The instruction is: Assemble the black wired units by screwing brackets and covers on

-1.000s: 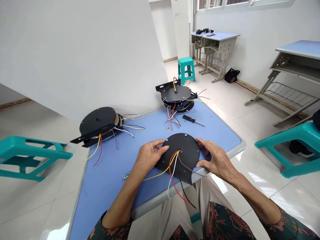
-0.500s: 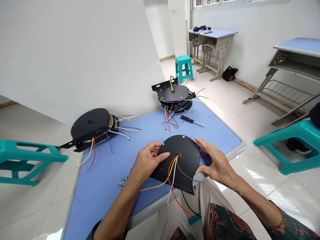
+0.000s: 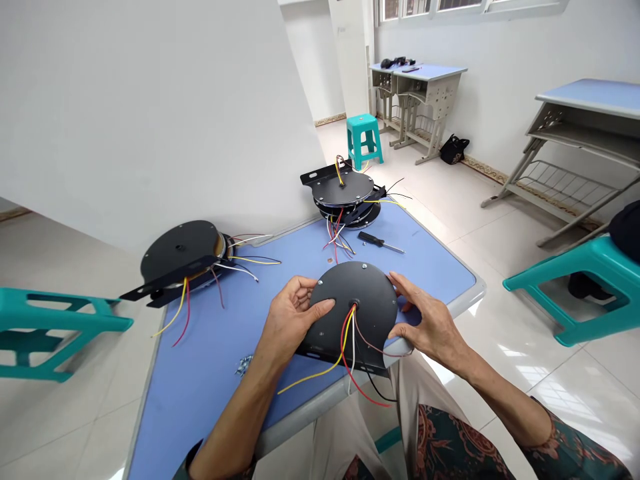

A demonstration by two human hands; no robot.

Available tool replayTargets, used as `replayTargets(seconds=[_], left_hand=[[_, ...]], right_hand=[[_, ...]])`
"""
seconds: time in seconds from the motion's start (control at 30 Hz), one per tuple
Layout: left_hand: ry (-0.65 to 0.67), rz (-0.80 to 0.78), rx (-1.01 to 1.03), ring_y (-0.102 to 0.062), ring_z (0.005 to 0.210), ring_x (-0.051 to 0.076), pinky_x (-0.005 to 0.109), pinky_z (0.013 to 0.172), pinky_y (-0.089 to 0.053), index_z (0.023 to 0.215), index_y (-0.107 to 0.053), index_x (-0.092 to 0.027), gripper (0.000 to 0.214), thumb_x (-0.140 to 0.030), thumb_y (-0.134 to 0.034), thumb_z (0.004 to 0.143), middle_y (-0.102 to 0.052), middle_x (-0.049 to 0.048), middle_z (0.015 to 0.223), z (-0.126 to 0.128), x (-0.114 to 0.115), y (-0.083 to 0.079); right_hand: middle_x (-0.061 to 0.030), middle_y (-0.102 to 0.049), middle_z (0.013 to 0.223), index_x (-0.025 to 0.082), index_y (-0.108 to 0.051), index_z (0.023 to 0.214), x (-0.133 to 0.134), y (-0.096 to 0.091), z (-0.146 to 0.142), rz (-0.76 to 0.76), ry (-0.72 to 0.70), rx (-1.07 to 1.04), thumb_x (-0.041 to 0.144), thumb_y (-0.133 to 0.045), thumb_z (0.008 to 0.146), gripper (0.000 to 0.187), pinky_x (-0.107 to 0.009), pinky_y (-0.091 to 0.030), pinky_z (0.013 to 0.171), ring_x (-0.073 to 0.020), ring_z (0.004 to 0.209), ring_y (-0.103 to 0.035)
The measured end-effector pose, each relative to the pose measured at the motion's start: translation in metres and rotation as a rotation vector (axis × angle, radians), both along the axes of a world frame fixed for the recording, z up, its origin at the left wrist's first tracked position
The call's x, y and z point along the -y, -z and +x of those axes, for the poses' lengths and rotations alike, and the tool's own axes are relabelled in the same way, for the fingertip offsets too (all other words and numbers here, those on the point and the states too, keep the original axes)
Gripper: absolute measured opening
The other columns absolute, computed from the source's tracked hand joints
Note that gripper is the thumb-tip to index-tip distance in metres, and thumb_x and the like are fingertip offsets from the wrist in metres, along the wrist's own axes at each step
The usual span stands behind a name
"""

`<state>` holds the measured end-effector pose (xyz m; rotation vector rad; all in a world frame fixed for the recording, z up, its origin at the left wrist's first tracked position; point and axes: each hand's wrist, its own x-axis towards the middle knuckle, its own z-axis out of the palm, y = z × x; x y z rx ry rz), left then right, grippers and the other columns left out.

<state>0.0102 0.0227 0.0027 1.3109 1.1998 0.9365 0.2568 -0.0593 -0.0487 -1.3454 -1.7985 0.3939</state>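
Observation:
A round black metal plate [image 3: 353, 290] with red, yellow, white and black wires coming out of its centre hole is tilted up off the near edge of the blue table [image 3: 210, 353]. My left hand [image 3: 293, 313] grips its left rim, thumb on top. Curled round the right rim is my right hand [image 3: 425, 320]. The wires hang over the table edge toward my lap.
A black disc unit on a bracket [image 3: 180, 257] with loose wires lies at the table's left. A stack of similar units [image 3: 345, 193] stands at the far corner, a screwdriver [image 3: 380, 241] beside it. Small screws [image 3: 244, 365] lie near my left forearm. Teal stools [image 3: 575, 280] flank the table.
Both hands have lifted and tilted the black plate, raising its far edge off the table; its wires trail lower over the edge. The view has shifted slightly.

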Motion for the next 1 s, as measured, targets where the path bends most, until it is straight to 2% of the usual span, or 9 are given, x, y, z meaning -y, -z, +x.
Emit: replayTargets(seconds=[0.17,0.23,0.3,0.37,0.43,0.53,0.67,0.83,1.0], left_hand=[[-0.027,0.041,0.021,-0.068,0.085,0.019,0.031,0.081,-0.051,0.090,-0.058,-0.018,0.048,-0.037,-0.089,0.058,-0.073,0.0035,0.090,0.001,0.001,-0.001],[-0.032,0.056,0.034,-0.068,0.085,0.019,0.031,0.081,-0.052,0.090,-0.058,-0.018,0.048,-0.036,-0.089,0.058,-0.073,0.0032,0.089,0.002,0.001,0.000],[-0.035,0.068,0.056,-0.068,0.086,0.019,0.031,0.082,-0.052,0.091,-0.058,-0.019,0.048,-0.036,-0.089,0.059,-0.073,0.0032,0.090,0.002,0.002,0.000],[-0.034,0.083,0.081,-0.068,0.087,0.018,0.030,0.082,-0.052,0.092,-0.058,-0.019,0.048,-0.035,-0.089,0.060,-0.073,0.0033,0.092,0.002,0.002,0.000],[-0.032,0.103,0.089,-0.068,0.088,0.019,0.030,0.083,-0.052,0.093,-0.058,-0.019,0.048,-0.035,-0.089,0.060,-0.073,0.0036,0.093,0.002,0.003,0.000],[-0.040,0.129,0.064,-0.069,0.090,0.020,0.032,0.084,-0.053,0.092,-0.059,-0.019,0.048,-0.037,-0.089,0.061,-0.073,0.0040,0.093,0.003,0.004,-0.001],[-0.058,0.154,0.099,-0.070,0.094,0.021,0.034,0.088,-0.053,0.093,-0.058,-0.019,0.050,-0.039,-0.089,0.060,-0.073,0.0046,0.095,0.006,0.005,0.001],[-0.057,0.157,0.241,-0.069,0.100,0.020,0.033,0.094,-0.052,0.105,-0.063,-0.019,0.052,-0.036,-0.089,0.064,-0.073,0.0056,0.104,0.007,0.005,0.006],[0.073,0.071,0.296,-0.067,0.112,0.026,0.036,0.100,-0.051,0.113,-0.068,-0.016,0.048,-0.042,-0.083,0.076,-0.073,0.0109,0.117,0.008,0.008,0.005]], right_hand=[[-0.0112,-0.066,0.135,0.031,-0.028,0.159,0.002,-0.001,-0.001,-0.007,0.019,-0.059,0.046,-0.066,0.091,0.080,-0.035,-0.059,0.076,-0.0229,0.095,-0.069],[-0.0104,-0.071,0.122,0.027,-0.035,0.156,0.001,-0.002,-0.001,-0.025,0.023,-0.078,0.047,-0.066,0.091,0.075,-0.036,-0.058,0.076,-0.0228,0.089,-0.069],[-0.0075,-0.074,0.102,0.025,-0.050,0.147,0.001,-0.002,-0.001,-0.039,0.004,-0.086,0.046,-0.065,0.092,0.061,-0.034,-0.057,0.075,-0.0216,0.082,-0.067],[-0.0047,-0.071,0.085,0.023,-0.065,0.128,0.000,-0.003,-0.001,-0.044,-0.031,-0.096,0.046,-0.064,0.093,0.043,-0.032,-0.054,0.071,-0.0194,0.075,-0.064],[-0.0028,-0.066,0.076,0.021,-0.071,0.111,-0.001,-0.004,0.000,-0.052,-0.072,-0.117,0.046,-0.064,0.093,0.032,-0.029,-0.050,0.067,-0.0171,0.069,-0.059],[-0.0022,-0.063,0.074,0.020,-0.071,0.099,0.000,-0.008,0.004,-0.098,-0.139,-0.168,0.051,-0.063,0.092,0.033,-0.028,-0.046,0.064,-0.0158,0.067,-0.054],[-0.0008,-0.061,0.078,0.019,-0.069,0.100,0.002,-0.018,0.004,-0.211,-0.215,-0.284,0.054,-0.055,0.096,0.037,-0.027,-0.044,0.067,-0.0146,0.071,-0.052],[0.0047,-0.040,0.062,0.019,-0.062,0.082,0.001,-0.025,-0.011,-0.259,-0.107,-0.488,0.052,-0.052,0.097,0.037,-0.025,-0.037,0.059,-0.0114,0.060,-0.038],[0.0032,-0.042,0.060,0.020,-0.062,0.074,-0.005,-0.029,-0.024,-0.266,-0.003,-0.658,0.058,-0.060,0.088,0.041,-0.026,-0.041,0.060,-0.0131,0.061,-0.043]])
